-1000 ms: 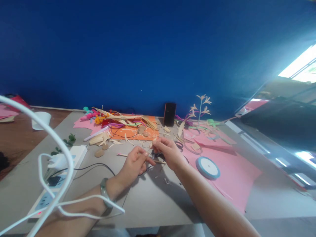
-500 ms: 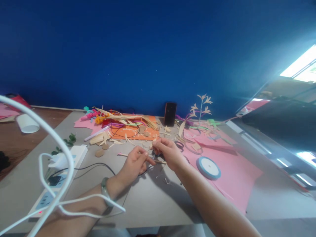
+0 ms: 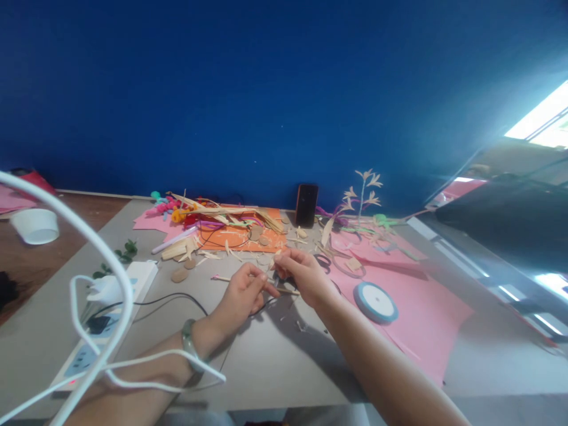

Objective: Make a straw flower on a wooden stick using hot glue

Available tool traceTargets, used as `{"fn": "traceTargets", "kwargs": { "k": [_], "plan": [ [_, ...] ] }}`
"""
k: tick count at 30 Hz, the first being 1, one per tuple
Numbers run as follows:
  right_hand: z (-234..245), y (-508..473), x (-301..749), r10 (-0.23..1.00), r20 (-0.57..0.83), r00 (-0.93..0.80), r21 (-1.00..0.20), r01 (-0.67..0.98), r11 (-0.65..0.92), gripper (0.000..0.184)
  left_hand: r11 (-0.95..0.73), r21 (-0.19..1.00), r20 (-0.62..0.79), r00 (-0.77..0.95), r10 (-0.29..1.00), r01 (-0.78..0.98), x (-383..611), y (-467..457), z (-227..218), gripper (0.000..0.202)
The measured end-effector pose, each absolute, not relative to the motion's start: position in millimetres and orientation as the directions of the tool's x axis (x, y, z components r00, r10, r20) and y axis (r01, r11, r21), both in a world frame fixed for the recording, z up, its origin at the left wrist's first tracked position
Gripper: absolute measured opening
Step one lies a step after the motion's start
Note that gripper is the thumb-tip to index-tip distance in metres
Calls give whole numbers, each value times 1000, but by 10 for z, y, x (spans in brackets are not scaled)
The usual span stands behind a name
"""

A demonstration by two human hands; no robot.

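Note:
Both of my hands meet low over the grey table. My left hand (image 3: 243, 291), with a bangle on its wrist, has its thumb and fingers closed together; what they pinch is too small to make out. A thin pale stick (image 3: 222, 278) with a pink tip lies beneath that hand and shows again to its right. Just beside it, my right hand (image 3: 305, 275) is closed in a pinch on a small pale petal-like strip (image 3: 275, 258). Dark scissors (image 3: 323, 262) lie partly behind the right hand. Tiny white scraps (image 3: 302, 326) are scattered below the fingers.
A ribbon spool (image 3: 376, 302) rests on pink sheets (image 3: 426, 319). Behind stand a phone (image 3: 306, 206) and a stem with pale flowers (image 3: 361, 192). Dried strips cover an orange sheet (image 3: 235, 239). At left, a white cable (image 3: 126, 284) loops over a power strip (image 3: 142, 281).
The white cylinder at the far left has shifted left and turned. My hands stay in almost the same place and pose.

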State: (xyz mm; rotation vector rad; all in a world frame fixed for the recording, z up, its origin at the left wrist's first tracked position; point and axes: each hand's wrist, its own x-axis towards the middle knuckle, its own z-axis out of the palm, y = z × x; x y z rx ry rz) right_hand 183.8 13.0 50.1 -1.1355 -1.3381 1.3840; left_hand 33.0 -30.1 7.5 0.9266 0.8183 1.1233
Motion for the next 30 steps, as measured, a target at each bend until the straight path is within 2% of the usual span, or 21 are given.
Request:
{"fn": "traceTargets", "kwargs": {
  "k": [15, 23, 30],
  "plan": [
    [527, 101, 1817, 980, -62, -187, -997, -31, -69, 21, 125, 942, -68, 186, 980, -313, 339, -310, 76, 35],
    [536, 73, 1797, 982, -71, -177, -997, -28, -77, 21, 32, 969, 2, 136, 991, -246, 341, -348, 51, 33],
    [535, 62, 1795, 984, -60, -167, -998, -23, -65, 22, 17, 971, 12, 119, 993, -238, 340, -356, 49, 30]
  ]
}}
